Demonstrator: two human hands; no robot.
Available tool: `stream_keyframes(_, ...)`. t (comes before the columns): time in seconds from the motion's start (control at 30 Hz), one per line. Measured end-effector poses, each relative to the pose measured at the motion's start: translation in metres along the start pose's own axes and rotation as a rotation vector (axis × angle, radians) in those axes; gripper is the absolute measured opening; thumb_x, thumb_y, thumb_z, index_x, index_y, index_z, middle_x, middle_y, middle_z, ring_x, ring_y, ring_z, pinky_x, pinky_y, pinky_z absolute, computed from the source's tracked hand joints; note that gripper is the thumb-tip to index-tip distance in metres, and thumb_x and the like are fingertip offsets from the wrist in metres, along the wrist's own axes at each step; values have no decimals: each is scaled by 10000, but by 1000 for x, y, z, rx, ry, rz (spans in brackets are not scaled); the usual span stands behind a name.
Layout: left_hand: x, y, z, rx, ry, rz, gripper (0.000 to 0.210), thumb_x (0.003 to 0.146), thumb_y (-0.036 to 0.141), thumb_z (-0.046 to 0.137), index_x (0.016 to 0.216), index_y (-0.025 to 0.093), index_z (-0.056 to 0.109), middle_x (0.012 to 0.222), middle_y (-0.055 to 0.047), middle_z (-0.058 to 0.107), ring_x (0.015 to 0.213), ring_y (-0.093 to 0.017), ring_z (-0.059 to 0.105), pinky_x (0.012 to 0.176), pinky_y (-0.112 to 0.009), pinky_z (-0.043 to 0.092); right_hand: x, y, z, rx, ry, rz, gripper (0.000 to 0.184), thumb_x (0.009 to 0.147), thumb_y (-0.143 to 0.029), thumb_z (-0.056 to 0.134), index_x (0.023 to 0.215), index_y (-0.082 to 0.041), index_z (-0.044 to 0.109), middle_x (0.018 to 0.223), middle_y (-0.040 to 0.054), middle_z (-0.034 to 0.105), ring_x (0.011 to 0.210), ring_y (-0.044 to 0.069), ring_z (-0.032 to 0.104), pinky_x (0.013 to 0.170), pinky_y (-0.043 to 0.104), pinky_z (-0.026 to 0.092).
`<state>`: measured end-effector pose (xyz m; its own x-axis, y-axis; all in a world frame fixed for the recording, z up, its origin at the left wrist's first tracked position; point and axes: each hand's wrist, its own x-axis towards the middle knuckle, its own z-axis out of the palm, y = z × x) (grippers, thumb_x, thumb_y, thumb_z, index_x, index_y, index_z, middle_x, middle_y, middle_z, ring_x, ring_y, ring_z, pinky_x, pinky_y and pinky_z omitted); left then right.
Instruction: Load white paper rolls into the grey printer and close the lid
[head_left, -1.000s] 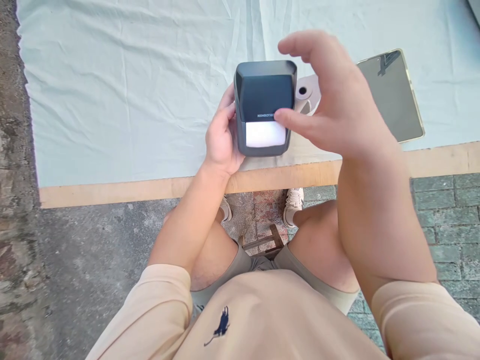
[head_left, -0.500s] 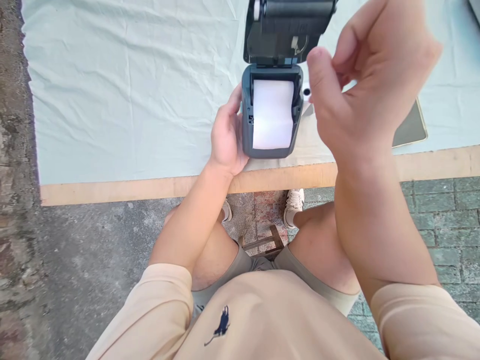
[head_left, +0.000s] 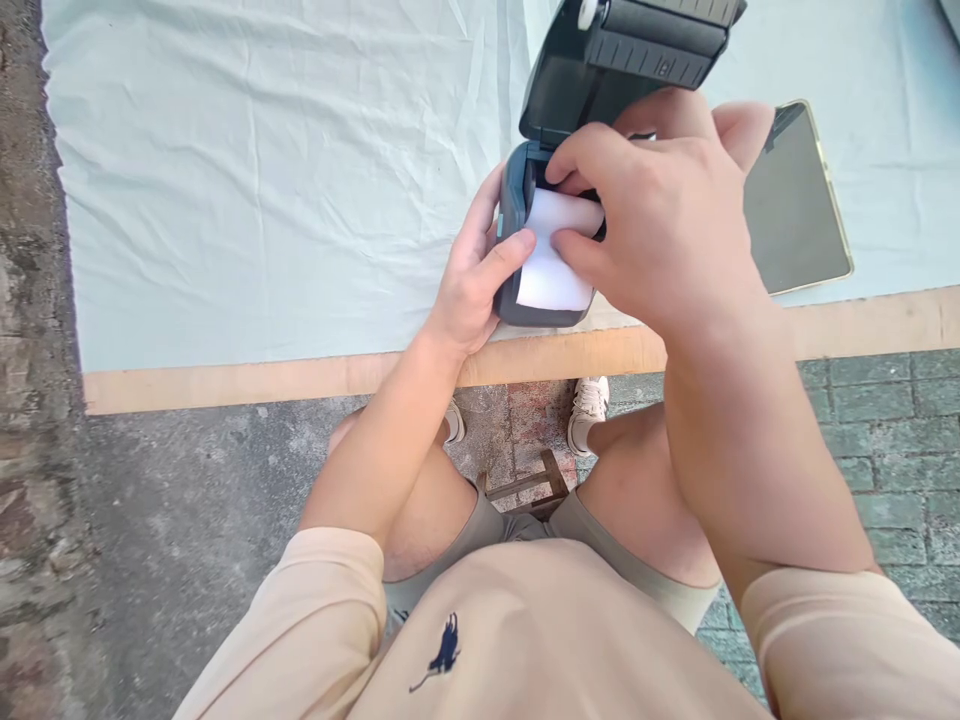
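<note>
The fingers [head_left: 592, 155] of the right hand [head_left: 667, 220] are parted, forefinger and thumb forming a gap that opens toward the left of the frame, and the paper roll [head_left: 566, 212] lies within that gap. Just above the middle of the frame, the roll sits in the open body of a dark label printer [head_left: 512, 205]. The forefinger dips into the body at the roll's upper side, while the thumb lies on the white paper at its lower side. Whether the two press on the roll or merely straddle it, I cannot tell.

The roll's axis runs roughly left to right, its right end slightly lower, so the finger gap spans it crosswise. Its loose strip [head_left: 555, 288] runs from there toward the lower edge of the frame, over the printer's near rim.

Of the two, the right hand is nearer the roll, coming in from the right. The left hand [head_left: 472, 285] is closed around the printer's left side, its thumb tip at the paper's left edge. The raised lid [head_left: 570, 80] leans up toward the top of the frame, above the right knuckles. A dark tablet [head_left: 799, 210] lies right of them on pale cloth [head_left: 262, 180].
</note>
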<state>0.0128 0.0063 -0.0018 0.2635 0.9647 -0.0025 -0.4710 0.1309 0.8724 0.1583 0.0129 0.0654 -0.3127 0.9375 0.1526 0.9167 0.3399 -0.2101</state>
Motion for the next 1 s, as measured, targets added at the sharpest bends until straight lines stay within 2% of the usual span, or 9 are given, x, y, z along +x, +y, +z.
stream_keyframes(0.13, 2, 0, -1, -3, 67, -23, 327, 860, 320, 531, 1186, 283, 528, 990, 14, 654, 1269, -226, 557, 1043, -358, 492, -1, 3, -8, 131, 68, -7, 368, 723, -159, 556, 1070, -278, 576, 1030, -3, 670, 1129, 287, 519, 951, 554, 359)
stream_keyframes(0.23, 5, -1, -6, -48, 124, -4, 259, 849, 366, 538, 1093, 284, 564, 978, 17, 675, 1186, -216, 611, 1016, -341, 505, 2, 15, -14, 616, 219, -10, 321, 664, -140, 559, 978, -199, 580, 998, 15, 639, 988, 212, 587, 850, 405, 459)
stream_keyframes(0.33, 8, -3, -11, -105, 146, -19, 238, 846, 421, 516, 1009, 266, 594, 1008, 0, 694, 1112, -224, 644, 967, -344, 527, 9, 34, -15, 1283, 272, 268, 228, 718, -130, 404, 897, -212, 518, 956, 21, 581, 844, 140, 590, 695, 315, 470)
stream_keyframes(0.43, 9, -3, -12, -144, 158, -43, 267, 844, 449, 501, 989, 249, 604, 982, -10, 706, 1066, -234, 659, 916, -355, 550, 16, 52, -9, 1542, 133, 619, 299, 862, -163, 165, 868, -215, 460, 1043, 57, 543, 790, 94, 558, 707, 282, 469)
stream_keyframes(0.5, 9, -3, -11, -153, 157, -44, 256, 844, 436, 510, 990, 247, 602, 952, -4, 709, 1046, -229, 667, 898, -352, 558, 19, 60, -2, 1522, 173, 692, 235, 904, -190, 188, 883, -202, 421, 1093, 69, 511, 788, 67, 535, 718, 244, 465)
stream_keyframes(0.57, 8, -1, -9, -157, 152, -33, 225, 844, 410, 524, 983, 251, 602, 941, 6, 707, 1024, -214, 676, 898, -341, 559, 20, 63, 7, 1469, 250, 688, 70, 876, -156, 337, 905, -202, 382, 1083, 54, 484, 779, 49, 510, 705, 218, 457)
stream_keyframes(0.67, 7, 1, -7, -160, 150, -26, 201, 842, 394, 537, 973, 257, 603, 947, 16, 700, 1004, -202, 681, 898, -330, 559, 17, 64, 15, 1281, 306, 537, 177, 800, -119, 445, 934, -203, 367, 1015, 35, 450, 791, 51, 484, 737, 238, 461)
stream_keyframes(0.8, 8, 1, -7, -172, 143, -30, 213, 842, 401, 535, 983, 255, 600, 946, 13, 696, 1003, -204, 678, 890, -331, 561, 11, 67, 19, 838, 406, 363, 273, 697, -102, 533, 910, -194, 389, 876, 3, 379, 751, 64, 353, 748, 252, 380)
stream_keyframes(1.0, 8, 0, -7, -179, 138, -20, 181, 839, 398, 545, 957, 270, 598, 934, 20, 691, 942, -186, 680, 893, -322, 557, 3, 78, 29, 415, 255, 453, 483, 670, -92, 519, 1128, -233, 465, 749, -21, 400, 665, 99, 333, 771, 331, 330)
